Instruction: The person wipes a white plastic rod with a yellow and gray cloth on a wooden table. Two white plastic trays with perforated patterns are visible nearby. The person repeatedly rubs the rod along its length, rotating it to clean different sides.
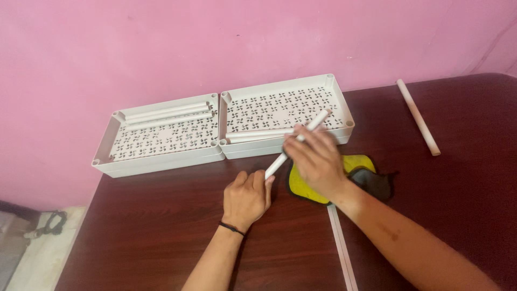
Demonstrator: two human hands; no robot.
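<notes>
Tube in both hands, trays half loaded

Tube, white plastic, held slanted over front rim of rt tray. My left hand clamped on its lower end, knuckles on tabletop; my right hand closed round its middle, fingers wrapped.

Progress, my read: left tray has approx 3 tubes along back wall; rt tray has 1 lying by its front edge. Left out: long tube far rt on table, thin white strip near my rt forearm.

Yellow-black cloth under rt wrist. Trays touch side by side, backs against pink wall. Open room w/ bare wood front-left; table edge close on left.
</notes>
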